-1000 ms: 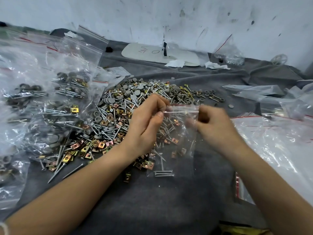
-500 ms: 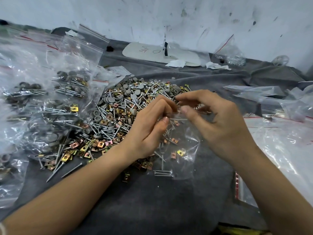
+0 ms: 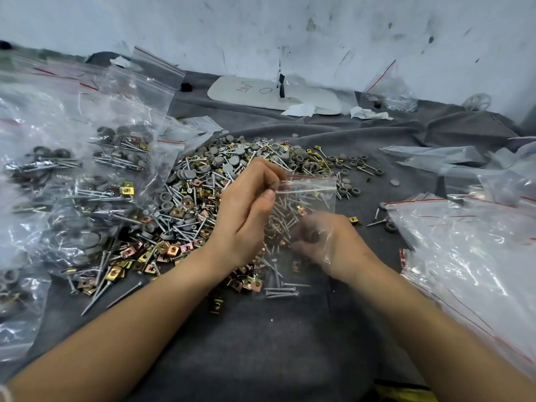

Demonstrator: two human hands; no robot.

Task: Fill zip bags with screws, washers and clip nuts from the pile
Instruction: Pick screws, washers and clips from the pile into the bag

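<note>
Clear zip bag [image 3: 316, 195] pinched at its top edge by left hand [image 3: 246, 216]; right hand [image 3: 327, 242] blurred, grip unclear.

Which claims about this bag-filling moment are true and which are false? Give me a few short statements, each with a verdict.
1. The left hand pinches the top edge of the zip bag. True.
2. That zip bag holds nothing yet. False: several screws lie at its bottom.
3. The pile lies on a grey cloth. True.
4. The filled bags lie on the person's right. False: they are on the left. The bags on the right are flat, empty-looking bags.
5. The right hand shows through the zip bag's clear plastic. True, though it is blurred, so its grip cannot be made out.
</note>
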